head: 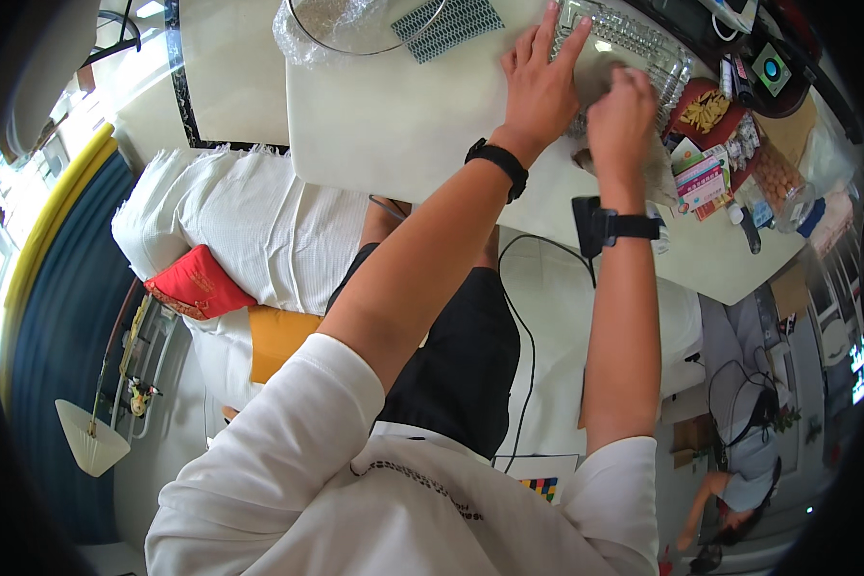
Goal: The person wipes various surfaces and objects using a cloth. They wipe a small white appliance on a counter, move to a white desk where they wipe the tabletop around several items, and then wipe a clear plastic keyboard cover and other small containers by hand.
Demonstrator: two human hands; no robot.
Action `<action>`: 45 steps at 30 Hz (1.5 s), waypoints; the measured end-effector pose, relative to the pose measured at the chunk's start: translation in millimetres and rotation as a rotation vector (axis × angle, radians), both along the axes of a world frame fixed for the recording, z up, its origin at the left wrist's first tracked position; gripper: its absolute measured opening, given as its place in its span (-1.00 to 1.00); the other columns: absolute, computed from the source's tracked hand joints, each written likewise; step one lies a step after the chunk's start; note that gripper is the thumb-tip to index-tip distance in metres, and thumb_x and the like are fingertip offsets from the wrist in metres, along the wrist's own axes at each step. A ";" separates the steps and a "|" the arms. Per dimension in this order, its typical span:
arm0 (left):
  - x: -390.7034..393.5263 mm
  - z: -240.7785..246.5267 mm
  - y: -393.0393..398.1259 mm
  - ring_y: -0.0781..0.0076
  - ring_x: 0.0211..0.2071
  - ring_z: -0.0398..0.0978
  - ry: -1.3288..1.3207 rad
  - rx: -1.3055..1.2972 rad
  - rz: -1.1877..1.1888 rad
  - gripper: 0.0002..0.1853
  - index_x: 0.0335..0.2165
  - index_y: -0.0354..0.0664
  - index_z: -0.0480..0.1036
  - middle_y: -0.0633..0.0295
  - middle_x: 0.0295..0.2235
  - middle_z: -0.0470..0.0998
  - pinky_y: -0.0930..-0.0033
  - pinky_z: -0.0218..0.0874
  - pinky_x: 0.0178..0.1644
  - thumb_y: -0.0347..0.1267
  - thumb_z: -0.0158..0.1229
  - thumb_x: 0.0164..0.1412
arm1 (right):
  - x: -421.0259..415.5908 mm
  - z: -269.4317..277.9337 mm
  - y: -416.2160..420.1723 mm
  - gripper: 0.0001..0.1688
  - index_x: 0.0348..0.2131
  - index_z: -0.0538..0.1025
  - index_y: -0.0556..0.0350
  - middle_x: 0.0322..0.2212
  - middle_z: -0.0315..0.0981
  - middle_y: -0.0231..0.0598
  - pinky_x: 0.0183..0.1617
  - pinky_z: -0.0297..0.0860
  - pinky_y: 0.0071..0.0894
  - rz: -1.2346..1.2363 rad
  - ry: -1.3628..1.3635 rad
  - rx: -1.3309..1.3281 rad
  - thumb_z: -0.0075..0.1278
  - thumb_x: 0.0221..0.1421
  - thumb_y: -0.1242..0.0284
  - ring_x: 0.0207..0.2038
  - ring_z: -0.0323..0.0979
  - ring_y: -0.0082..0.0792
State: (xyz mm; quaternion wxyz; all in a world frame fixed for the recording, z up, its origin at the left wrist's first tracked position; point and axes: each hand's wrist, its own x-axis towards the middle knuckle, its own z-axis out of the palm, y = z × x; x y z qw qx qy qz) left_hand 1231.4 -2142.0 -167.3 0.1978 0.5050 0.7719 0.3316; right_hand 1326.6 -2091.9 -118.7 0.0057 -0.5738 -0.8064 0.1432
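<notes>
A clear cut-glass dish (pixel 673 65) with a ridged rim lies at the top right of the table. My left hand (pixel 543 86) rests on its left side, fingers spread, with fingertips on the rim. Over the middle of the dish is my right hand (pixel 623 108), blurred and with curled fingers. Whether something is pinched in it cannot be made out. A beige-brown cloth (pixel 660 173) lies beside and partly behind the right wrist.
Right of the dish are a red snack tray (pixel 673 119), small boxes (pixel 702 183) and a plastic jar (pixel 785 187). A glass bowl's rim (pixel 363 53), bubble wrap (pixel 291 36) and a patterned mat (pixel 453 29) lie left. A cable (pixel 531 345) hangs below the table. Another person (pixel 749 461) is farther right.
</notes>
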 end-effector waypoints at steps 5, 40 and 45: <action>-1.1 2.1 -0.9 0.04 0.12 0.22 -0.050 -0.013 0.007 -0.32 0.22 0.19 0.28 0.05 0.31 0.12 0.01 -0.05 0.15 -0.51 0.10 0.13 | -5.1 14.7 -20.6 -0.75 -0.32 0.58 0.23 -0.27 0.47 -0.10 -0.05 0.41 -0.15 0.168 0.016 -0.178 0.05 -0.11 0.65 -0.21 0.44 -0.03; -0.4 1.8 -0.3 0.06 0.15 0.19 -0.017 -0.060 -0.015 -0.36 0.20 0.16 0.29 0.03 0.34 0.06 -0.01 -0.05 0.13 -0.53 0.08 0.15 | 1.0 -10.2 20.6 -0.85 -0.41 0.64 0.10 -0.45 0.60 0.05 -0.19 0.47 -0.07 -0.193 0.120 -0.205 0.12 0.03 0.41 -0.33 0.57 0.09; 2.6 3.9 -0.5 0.08 0.17 0.17 -0.012 -0.080 -0.011 -0.36 0.19 0.14 0.29 0.03 0.34 0.05 -0.05 -0.11 0.13 -0.55 0.08 0.14 | 22.6 -20.1 46.4 -0.73 -0.50 0.66 0.05 -0.47 0.64 -0.08 -0.24 0.47 -0.24 -0.632 0.221 -0.357 0.31 -0.12 0.23 -0.39 0.59 -0.11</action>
